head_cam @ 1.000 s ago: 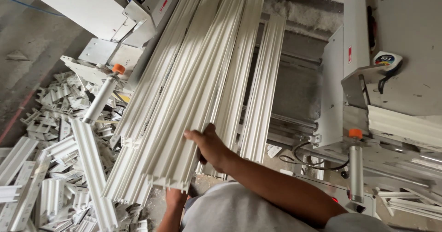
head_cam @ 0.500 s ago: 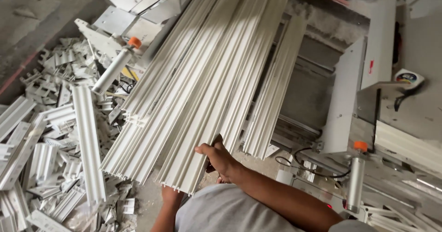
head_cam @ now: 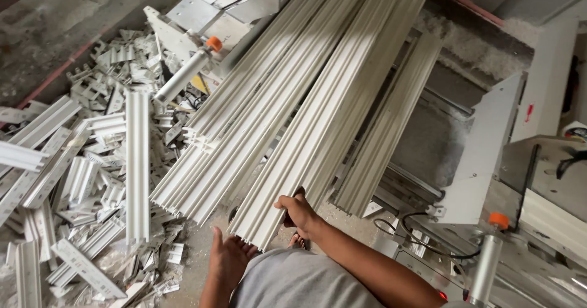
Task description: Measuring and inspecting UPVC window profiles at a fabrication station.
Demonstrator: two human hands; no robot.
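A bundle of long white plastic window profiles (head_cam: 293, 112) slants from the upper right down to the lower middle. My right hand (head_cam: 298, 212) grips the side of one group of profiles near their cut ends. Just below those ends my left hand (head_cam: 227, 258) is held palm up with fingers apart, and it looks to touch or nearly touch them. My grey shirt fills the bottom middle of the view.
A heap of short white profile offcuts (head_cam: 92, 185) covers the floor at left. A white cutting machine has a metal cylinder with an orange cap (head_cam: 183, 72) at upper left and another cylinder (head_cam: 488, 259) at lower right. Black cables (head_cam: 422, 241) lie by the machine.
The view has shifted and the profile ends sit lower and nearer my body. My right hand has slid along the bundle, and my left hand has come up under the ends.
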